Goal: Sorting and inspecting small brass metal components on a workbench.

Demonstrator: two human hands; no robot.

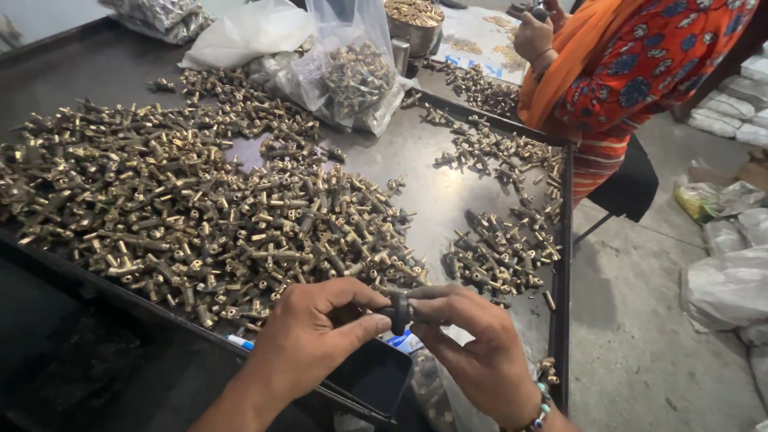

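A small dark fitting (398, 312) sits pinched between both hands at the near edge of the metal table (448, 172). The left hand (308, 340) grips it with thumb and forefinger from one side; the right hand (472, 352), a beaded bracelet (538, 412) on its wrist, clasps the other side. Just beyond them spreads a big heap of brass fittings (184, 208), with a smaller heap (500, 248) to the right. A clear bag of fittings (356, 76) stands farther back, near a co-worker's hand (534, 36).
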